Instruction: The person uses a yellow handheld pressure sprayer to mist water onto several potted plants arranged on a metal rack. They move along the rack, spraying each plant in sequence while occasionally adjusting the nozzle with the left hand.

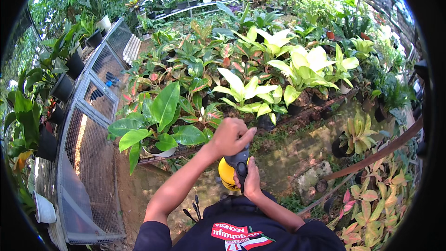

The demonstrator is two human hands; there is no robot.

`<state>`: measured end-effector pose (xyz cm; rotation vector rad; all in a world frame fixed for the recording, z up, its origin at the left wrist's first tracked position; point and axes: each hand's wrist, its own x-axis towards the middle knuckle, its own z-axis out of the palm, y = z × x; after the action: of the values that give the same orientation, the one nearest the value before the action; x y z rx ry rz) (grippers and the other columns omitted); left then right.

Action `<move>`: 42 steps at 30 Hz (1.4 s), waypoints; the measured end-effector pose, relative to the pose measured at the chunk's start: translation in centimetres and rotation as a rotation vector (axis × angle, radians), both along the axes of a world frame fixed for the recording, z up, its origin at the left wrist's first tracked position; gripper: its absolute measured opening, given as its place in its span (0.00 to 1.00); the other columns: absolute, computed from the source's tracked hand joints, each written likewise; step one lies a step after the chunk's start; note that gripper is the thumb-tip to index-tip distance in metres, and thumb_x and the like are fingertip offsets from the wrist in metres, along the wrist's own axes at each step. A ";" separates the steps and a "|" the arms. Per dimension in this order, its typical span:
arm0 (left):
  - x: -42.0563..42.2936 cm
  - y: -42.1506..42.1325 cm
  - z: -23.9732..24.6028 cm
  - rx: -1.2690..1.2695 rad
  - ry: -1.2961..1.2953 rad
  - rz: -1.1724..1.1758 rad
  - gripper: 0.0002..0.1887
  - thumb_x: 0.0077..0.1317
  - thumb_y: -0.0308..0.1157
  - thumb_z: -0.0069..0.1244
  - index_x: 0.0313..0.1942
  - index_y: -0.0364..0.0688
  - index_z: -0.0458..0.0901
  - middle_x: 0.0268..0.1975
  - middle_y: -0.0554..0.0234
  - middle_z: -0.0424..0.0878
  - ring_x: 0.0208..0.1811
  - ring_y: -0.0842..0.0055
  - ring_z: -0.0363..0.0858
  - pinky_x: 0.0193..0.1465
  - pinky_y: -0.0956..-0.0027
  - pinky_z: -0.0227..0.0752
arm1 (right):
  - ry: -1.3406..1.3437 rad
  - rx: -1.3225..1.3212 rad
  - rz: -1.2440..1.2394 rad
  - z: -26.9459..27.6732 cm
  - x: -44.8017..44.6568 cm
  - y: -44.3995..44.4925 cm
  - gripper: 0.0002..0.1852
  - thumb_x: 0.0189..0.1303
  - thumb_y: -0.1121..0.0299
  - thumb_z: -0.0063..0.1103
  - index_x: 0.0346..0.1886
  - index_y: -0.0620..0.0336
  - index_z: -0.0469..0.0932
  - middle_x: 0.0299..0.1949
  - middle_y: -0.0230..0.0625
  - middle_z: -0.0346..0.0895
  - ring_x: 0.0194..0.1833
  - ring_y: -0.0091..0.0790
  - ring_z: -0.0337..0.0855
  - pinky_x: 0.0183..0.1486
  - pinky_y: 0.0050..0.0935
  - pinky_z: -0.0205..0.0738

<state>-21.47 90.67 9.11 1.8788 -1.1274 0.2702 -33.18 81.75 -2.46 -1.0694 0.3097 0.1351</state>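
Observation:
A yellow pressure sprayer bottle (227, 175) with a dark grey and black head (241, 160) is held in front of my body. My right hand (252, 180) is wrapped around its black handle from the right side. Curled over the front end of the head is my left hand (231, 138), thumb pointing right; it hides the nozzle. Just beyond my left hand stand leafy potted plants, including a broad-leaved green one (165, 106) in a white pot (161, 152) and a pale yellow-green one (244, 89).
A wire-mesh cage (87, 146) runs along the left, with dark pots (62, 87) on top. A rusty metal bar (376, 151) slants across the right, near a yellowish potted plant (359, 134). Mossy paving (278, 157) lies below the plant bench. Shelves (191, 5) stand far back.

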 end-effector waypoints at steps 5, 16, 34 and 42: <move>1.6 1.5 4.3 -0.072 -0.075 0.018 0.19 0.58 0.29 0.48 0.10 0.34 0.68 0.10 0.56 0.65 0.13 0.64 0.64 0.18 0.64 0.54 | 0.023 -0.081 0.020 -0.7 0.3 -0.4 0.34 0.66 0.41 0.25 0.20 0.61 0.68 0.12 0.33 0.65 0.10 0.25 0.63 0.12 0.22 0.56; 0.9 -1.0 2.7 -0.040 -0.086 -0.012 0.17 0.56 0.27 0.50 0.10 0.36 0.67 0.11 0.58 0.63 0.15 0.66 0.63 0.20 0.64 0.54 | -0.072 -0.011 0.008 0.4 1.2 -2.0 0.34 0.68 0.43 0.23 0.23 0.63 0.70 0.13 0.34 0.67 0.10 0.25 0.65 0.13 0.21 0.58; 3.9 -2.3 2.2 -0.048 -0.122 0.012 0.18 0.57 0.28 0.49 0.10 0.35 0.68 0.12 0.57 0.67 0.16 0.64 0.67 0.21 0.62 0.56 | -0.034 -0.043 -0.033 -0.5 2.7 -3.5 0.31 0.68 0.48 0.25 0.19 0.62 0.68 0.09 0.34 0.64 0.09 0.27 0.63 0.13 0.24 0.58; 1.4 -6.3 -1.3 -0.032 -0.058 0.051 0.17 0.56 0.26 0.49 0.10 0.33 0.67 0.11 0.57 0.64 0.14 0.66 0.64 0.20 0.66 0.54 | -0.035 -0.040 -0.079 0.2 4.0 -4.9 0.30 0.69 0.51 0.26 0.19 0.62 0.69 0.09 0.32 0.64 0.08 0.24 0.60 0.11 0.22 0.55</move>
<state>-20.05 84.37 7.84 1.8842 -1.1092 0.3718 -29.19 76.84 -2.30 -1.0961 0.3238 0.0392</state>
